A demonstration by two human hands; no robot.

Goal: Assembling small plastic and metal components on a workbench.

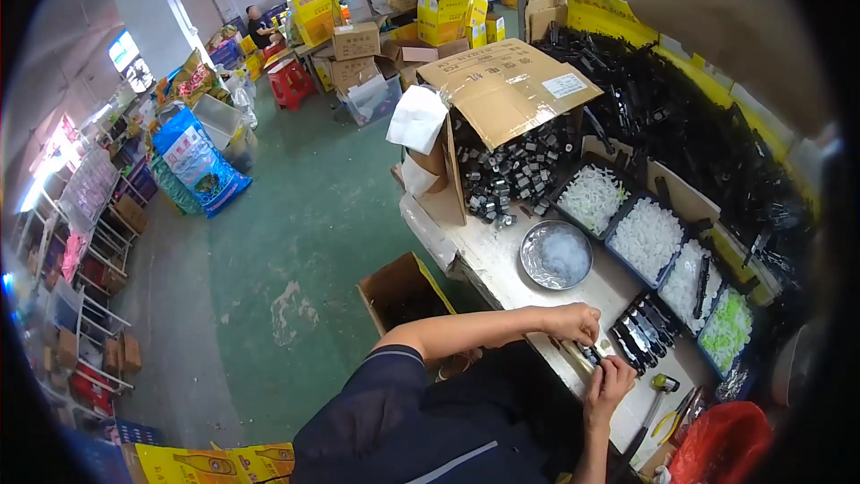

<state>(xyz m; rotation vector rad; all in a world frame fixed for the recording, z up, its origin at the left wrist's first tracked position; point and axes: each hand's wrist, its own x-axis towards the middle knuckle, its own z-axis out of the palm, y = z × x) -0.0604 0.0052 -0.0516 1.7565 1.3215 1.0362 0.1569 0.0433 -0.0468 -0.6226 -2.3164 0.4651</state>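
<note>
My left hand (573, 321) is closed, fingertips pinched over a small dark and light part (590, 357) at the table's near edge. Whatever sits in that pinch is too small to name. Close beside it, my right hand (611, 385) has its fingers curled down at the same part, hiding much of it. Right of my hands, several glossy black casings (643, 332) lie side by side in a row. A round metal dish (556, 254) with a whitish translucent mass stands beyond my left hand.
Dark trays of white pieces (645, 233) and green pieces (726, 330) line the table's right side. Behind stand a carton of small metal motors (520, 170) and a black parts heap (681, 116). A hammer (663, 384), pliers (674, 417) and red bag (724, 444) lie nearby.
</note>
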